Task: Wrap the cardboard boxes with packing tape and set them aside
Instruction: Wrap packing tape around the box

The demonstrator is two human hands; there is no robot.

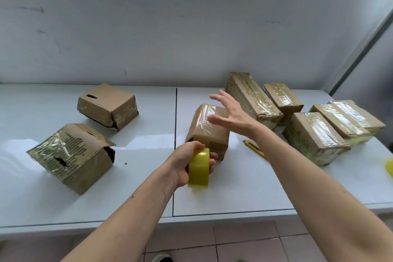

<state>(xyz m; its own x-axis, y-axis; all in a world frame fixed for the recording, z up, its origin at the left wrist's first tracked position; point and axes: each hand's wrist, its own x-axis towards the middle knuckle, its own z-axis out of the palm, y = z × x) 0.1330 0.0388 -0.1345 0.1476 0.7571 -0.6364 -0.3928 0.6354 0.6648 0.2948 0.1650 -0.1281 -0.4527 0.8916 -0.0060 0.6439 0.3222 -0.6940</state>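
A small cardboard box [204, 134], partly covered in clear tape, stands at the middle of the white table [234, 193]. Just in front of it my left hand [182, 164] grips a yellowish roll of packing tape [198, 168], held on edge above the table. My right hand [229, 116] hovers over the box's right side with fingers spread and straight, holding nothing. Two worn boxes lie at the left, one near [72, 155] and one farther back [107, 105].
Several taped boxes [314, 136] are grouped at the right of the table. A yellow utility knife [254, 148] lies beside the middle box, partly under my right forearm. A yellow object [389, 167] shows at the right edge. The wall runs behind the table.
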